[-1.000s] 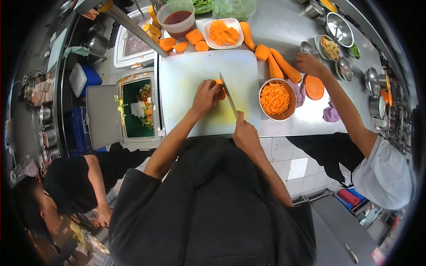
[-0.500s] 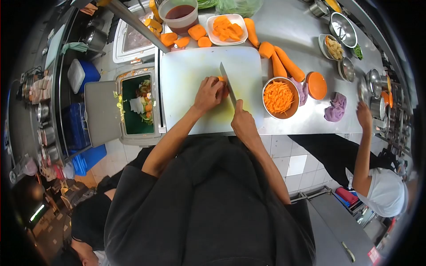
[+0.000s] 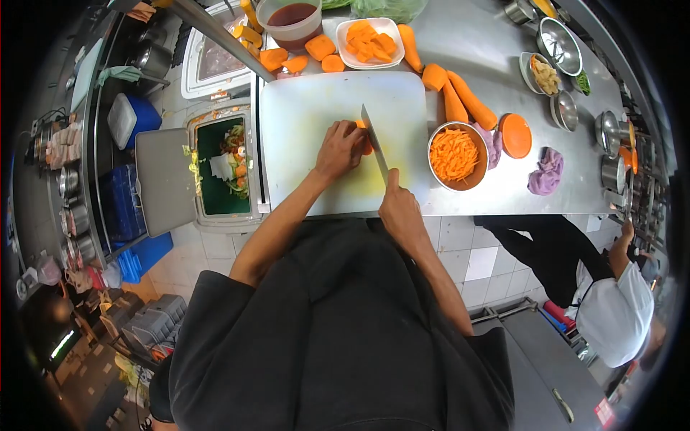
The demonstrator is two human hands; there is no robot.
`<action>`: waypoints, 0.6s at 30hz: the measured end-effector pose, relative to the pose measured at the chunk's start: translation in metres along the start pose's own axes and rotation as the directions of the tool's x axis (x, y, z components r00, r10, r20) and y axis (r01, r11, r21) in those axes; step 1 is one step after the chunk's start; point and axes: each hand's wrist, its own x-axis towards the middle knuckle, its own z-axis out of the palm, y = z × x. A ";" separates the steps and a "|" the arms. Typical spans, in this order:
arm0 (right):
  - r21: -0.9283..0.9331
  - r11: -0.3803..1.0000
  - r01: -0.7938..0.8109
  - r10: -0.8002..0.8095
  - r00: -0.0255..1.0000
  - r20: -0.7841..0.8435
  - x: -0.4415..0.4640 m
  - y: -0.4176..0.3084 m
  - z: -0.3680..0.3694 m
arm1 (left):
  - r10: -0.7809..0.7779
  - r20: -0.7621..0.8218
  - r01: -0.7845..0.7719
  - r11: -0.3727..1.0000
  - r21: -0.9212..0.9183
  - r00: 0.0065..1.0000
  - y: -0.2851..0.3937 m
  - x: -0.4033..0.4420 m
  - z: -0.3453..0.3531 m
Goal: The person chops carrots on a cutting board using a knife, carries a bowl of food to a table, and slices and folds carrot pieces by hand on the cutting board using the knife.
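Left hand [image 3: 339,149], fingers curled, is gripping a carrot piece [image 3: 367,148] on the cutting board [image 3: 302,108] while right hand [image 3: 401,212] is clasping the knife [image 3: 376,141], the piece, likely light, stiff and slick, warranting a hold at its sides.

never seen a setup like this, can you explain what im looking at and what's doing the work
There is no machine here: a person works bare-handed, seen by one camera worn on their own head, looking forward and down. The left hand holds a piece of carrot on a cutting board. The right hand grips a knife, its blade beside that piece. On the metal table lie carrots, a bowl of shredded carrot and a purple cloth.
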 end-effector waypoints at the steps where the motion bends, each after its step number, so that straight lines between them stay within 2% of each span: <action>1: -0.007 1.000 0.010 -0.010 1.000 -0.015 0.005 0.006 0.007 | -0.001 0.002 0.001 1.000 0.001 1.000 -0.001 0.001 0.000; 5: -0.023 0.999 0.047 -0.049 0.991 -0.122 0.034 0.021 0.030 | -0.010 -0.043 0.008 0.998 -0.061 0.999 -0.007 0.003 0.005; 7: 0.025 0.999 -0.037 0.039 0.996 -0.086 0.031 0.030 0.021 | -0.029 -0.042 0.025 0.995 -0.100 0.999 -0.005 -0.004 0.000; 8: 0.023 0.999 -0.034 0.036 0.994 -0.101 0.032 0.035 0.016 | -0.038 0.011 0.039 0.991 -0.130 0.999 -0.004 -0.001 -0.008; 10: 0.104 0.992 0.067 -0.053 0.991 -0.125 0.027 0.044 0.012 | -0.045 0.062 0.054 0.986 -0.160 0.997 0.007 -0.003 -0.016; 12: 0.126 0.991 0.038 -0.021 0.990 -0.139 0.023 0.044 0.011 | -0.269 0.073 0.265 0.963 0.059 0.960 0.029 0.000 -0.024; 13: 0.151 0.989 0.002 0.020 0.989 -0.144 0.021 0.043 0.011 | -0.270 0.068 0.266 0.962 0.063 0.961 0.032 0.000 -0.018; 15: 0.152 0.988 -0.009 0.033 0.987 -0.159 0.020 0.043 0.011 | -0.398 0.037 0.382 0.900 0.212 0.917 0.039 0.002 -0.005; 18: 0.141 0.989 -0.045 0.068 0.985 -0.159 0.020 0.041 0.009 | -0.477 0.080 0.451 0.865 0.218 0.875 0.046 0.010 0.001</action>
